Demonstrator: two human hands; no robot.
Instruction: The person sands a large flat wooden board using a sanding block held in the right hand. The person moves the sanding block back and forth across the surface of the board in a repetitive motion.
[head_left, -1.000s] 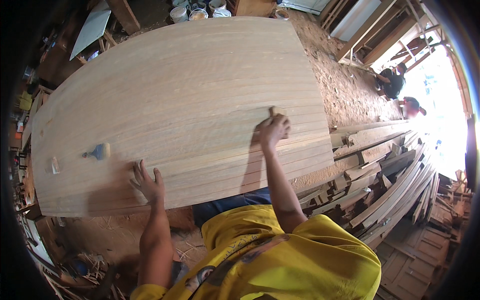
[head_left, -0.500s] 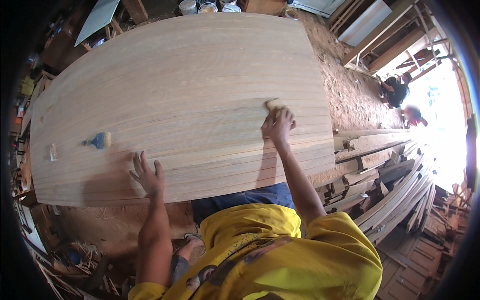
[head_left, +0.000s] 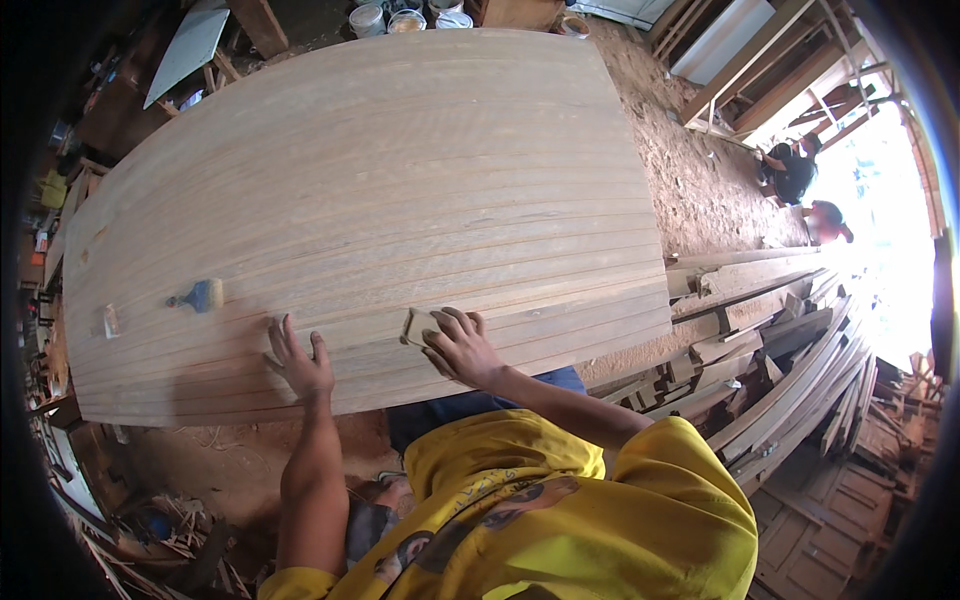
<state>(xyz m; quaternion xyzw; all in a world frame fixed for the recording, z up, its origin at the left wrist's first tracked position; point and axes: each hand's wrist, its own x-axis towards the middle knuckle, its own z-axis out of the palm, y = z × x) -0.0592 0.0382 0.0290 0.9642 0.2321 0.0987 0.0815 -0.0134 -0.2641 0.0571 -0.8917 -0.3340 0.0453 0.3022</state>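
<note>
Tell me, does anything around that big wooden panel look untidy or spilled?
The timber pile, right of the panel, looks untidy: its pieces lie jumbled at different angles. On the panel, I see no obvious spill; a brush lies toward its left end.

Yellow shirt [head_left: 640, 520] worn, short-sleeved; dark picture print [head_left: 528, 502] spread across shirt front; blue legwear [head_left: 430, 426] worn below shirt.
</note>
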